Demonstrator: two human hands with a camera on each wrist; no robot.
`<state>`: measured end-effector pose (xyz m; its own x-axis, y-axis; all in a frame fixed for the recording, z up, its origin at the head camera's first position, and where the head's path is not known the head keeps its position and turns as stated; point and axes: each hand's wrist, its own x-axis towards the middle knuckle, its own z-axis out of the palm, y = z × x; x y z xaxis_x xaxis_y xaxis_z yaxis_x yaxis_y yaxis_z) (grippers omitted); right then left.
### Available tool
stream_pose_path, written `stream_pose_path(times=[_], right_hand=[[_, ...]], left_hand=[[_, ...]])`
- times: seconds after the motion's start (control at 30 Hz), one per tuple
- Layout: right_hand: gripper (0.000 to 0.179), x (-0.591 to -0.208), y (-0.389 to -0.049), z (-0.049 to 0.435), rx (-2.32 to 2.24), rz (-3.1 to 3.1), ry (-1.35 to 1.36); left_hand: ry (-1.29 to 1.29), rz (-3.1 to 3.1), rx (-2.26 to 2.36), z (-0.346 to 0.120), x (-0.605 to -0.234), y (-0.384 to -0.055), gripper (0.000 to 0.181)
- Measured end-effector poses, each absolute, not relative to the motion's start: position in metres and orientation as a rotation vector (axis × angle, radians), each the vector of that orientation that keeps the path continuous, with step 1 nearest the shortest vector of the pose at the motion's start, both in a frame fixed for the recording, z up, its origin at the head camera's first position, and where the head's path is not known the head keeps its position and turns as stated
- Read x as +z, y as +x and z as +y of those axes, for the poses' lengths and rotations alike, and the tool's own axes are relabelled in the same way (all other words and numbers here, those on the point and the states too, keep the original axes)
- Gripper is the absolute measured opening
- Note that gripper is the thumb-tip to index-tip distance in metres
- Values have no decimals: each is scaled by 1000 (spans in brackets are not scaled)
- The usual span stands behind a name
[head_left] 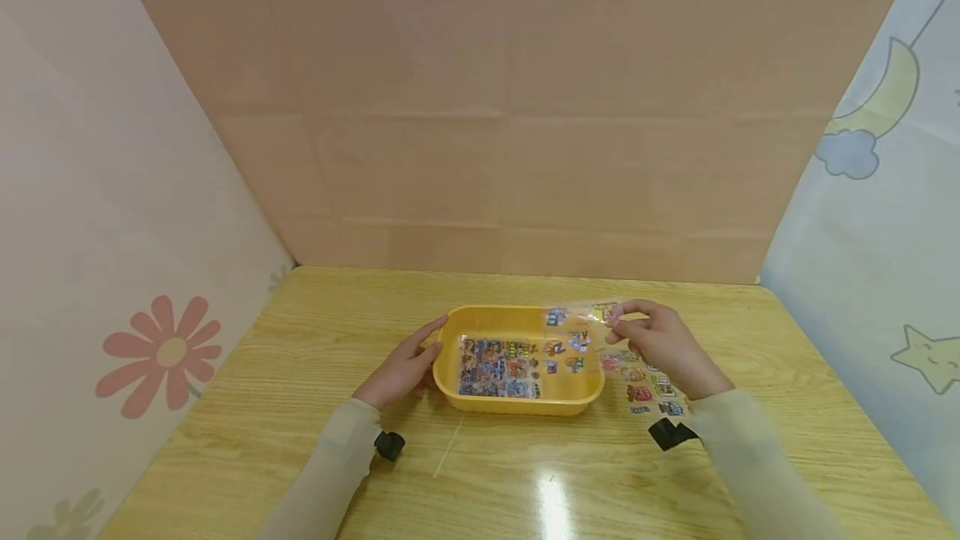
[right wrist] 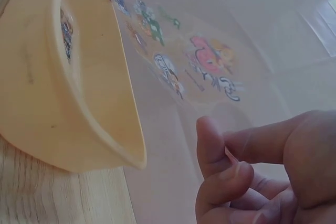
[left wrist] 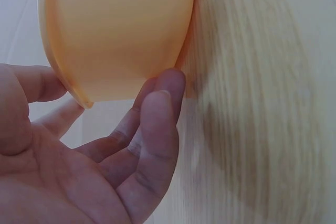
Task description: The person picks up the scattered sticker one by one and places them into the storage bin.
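A yellow plastic basin (head_left: 517, 405) stands on the table in the head view. My left hand (head_left: 400, 371) grips its left end; in the left wrist view, fingers meet both the rim and the outer wall of the basin (left wrist: 121, 35). Between thumb and fingers, my right hand (head_left: 666, 347) pinches the edge of a clear sticker sheet (head_left: 577, 342), raised over the basin's right part. The right wrist view shows this sticker sheet (right wrist: 168, 74) stretching from the basin towards the hand. Another sticker sheet (head_left: 495, 369), densely printed, lies inside the basin.
More clear sticker sheets (head_left: 651, 394) lie on the table right of the basin, partly under the right hand. A thin pale strip (head_left: 448, 447) lies in front of the basin. The wooden table (head_left: 315, 315) is bounded by a brown back panel (head_left: 495, 173) and printed side walls.
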<state>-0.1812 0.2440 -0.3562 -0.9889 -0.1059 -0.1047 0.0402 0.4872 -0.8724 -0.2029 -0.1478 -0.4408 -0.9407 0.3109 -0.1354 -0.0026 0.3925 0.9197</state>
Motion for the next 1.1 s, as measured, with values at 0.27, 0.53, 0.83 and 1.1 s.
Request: stream_pose_path(times=[0.27,0.53,0.83,1.1], right_hand=[[32,-357,-185,234,-1515,2569,-84],[31,-360,-189,228,-1512,2552,-110],[28,-364,-193,216,-1523,2525,-93],[28,-368,-198,206,-1488,2526,-98]], left_hand=[[271,2377,1557,-148,-441,-203,51],[287,2360,1577,-148,-444,-204,51],[278,2360,1581,-148,-444,-205,51],[298,2363,1576,-149,-445,-205,52]])
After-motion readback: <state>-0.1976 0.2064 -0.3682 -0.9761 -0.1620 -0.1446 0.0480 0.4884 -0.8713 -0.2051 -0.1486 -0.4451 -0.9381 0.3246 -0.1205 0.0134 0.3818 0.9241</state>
